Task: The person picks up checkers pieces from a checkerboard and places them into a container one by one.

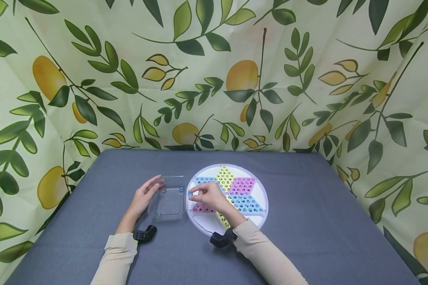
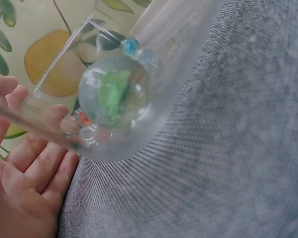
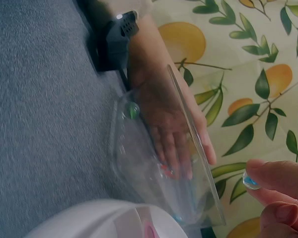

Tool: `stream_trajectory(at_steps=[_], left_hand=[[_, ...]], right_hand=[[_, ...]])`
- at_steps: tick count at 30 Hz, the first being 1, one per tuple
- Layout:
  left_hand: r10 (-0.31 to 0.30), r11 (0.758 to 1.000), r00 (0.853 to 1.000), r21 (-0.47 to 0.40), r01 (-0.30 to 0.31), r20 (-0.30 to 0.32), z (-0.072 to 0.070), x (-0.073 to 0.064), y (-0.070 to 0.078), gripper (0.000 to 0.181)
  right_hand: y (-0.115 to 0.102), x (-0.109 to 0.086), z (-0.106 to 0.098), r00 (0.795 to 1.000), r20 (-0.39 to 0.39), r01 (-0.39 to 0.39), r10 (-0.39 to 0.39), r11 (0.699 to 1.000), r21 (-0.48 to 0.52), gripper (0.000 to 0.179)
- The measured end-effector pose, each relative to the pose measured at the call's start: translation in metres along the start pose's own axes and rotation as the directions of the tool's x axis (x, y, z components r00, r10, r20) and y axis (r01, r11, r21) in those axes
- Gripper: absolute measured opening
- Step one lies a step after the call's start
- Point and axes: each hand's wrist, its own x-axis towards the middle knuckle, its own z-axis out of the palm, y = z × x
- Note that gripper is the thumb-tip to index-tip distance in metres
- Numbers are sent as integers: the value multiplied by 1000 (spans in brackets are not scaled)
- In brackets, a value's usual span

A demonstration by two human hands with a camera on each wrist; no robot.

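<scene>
Two hands work side by side. The left hand [image 1: 145,196], fingers straight, rests against the wall at nine o'clock of a clear plastic box [image 1: 168,198]. Three marbles lie in the box: a green-cored one [image 2: 114,91], a red one [image 2: 83,118] and a blue one [image 2: 130,46]. At three o'clock of the box, the right hand [image 1: 208,194] pinches a blue marble [image 1: 190,194] over the round Chinese checkers board [image 1: 262,194]. Smooth, hard and likely slippery, the marble is best held by fingertip and thumb at opposite sides.
</scene>
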Motion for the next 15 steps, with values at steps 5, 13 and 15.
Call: stream_trajectory(at_steps=[5,13,15], left_hand=[[-9,1000,1000,-5,9,-5,0,0,0,48],[-15,1000,1000,-2,15,-13,1,1,0,47],[-25,1000,1000,2,25,-13,1,1,1,48]], right_hand=[[-4,1,9,1000,21,17,-18,1000,13,22],[-7,4,20,999,35,4,-5,1000,23,22],[-7,4,23,999,41,-2,1,1000,28,22]])
